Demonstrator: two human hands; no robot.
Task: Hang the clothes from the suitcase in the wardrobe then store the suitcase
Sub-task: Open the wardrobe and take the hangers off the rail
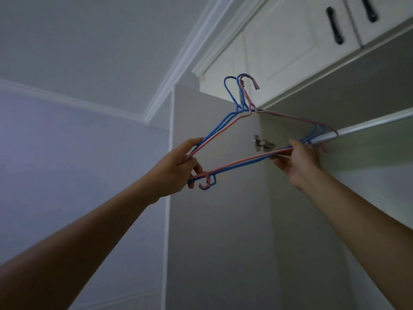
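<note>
Grey-walled room seen from below, open wardrobe [223,209] at right. A bundle of blue and pink hangers [237,164] is held at the left end of the rail [368,127]. Left hand [178,166] fingers clamp the bundle's left corner; right hand [299,162] fingers pinch its bottom bars.

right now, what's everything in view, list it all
hangers: at least three, blue and pink, bunched together, hooks free of the rail
rail: one, pale metal, across the wardrobe on the right
cabinet doors: two, white, above the rail
handles: two, black, on those doors
hinge: one, silver, on the panel behind the hangers
wall: one, grey, left
left grip: holds the bunch's left corner
right grip: pinches the bottom bars near the right corner
</note>
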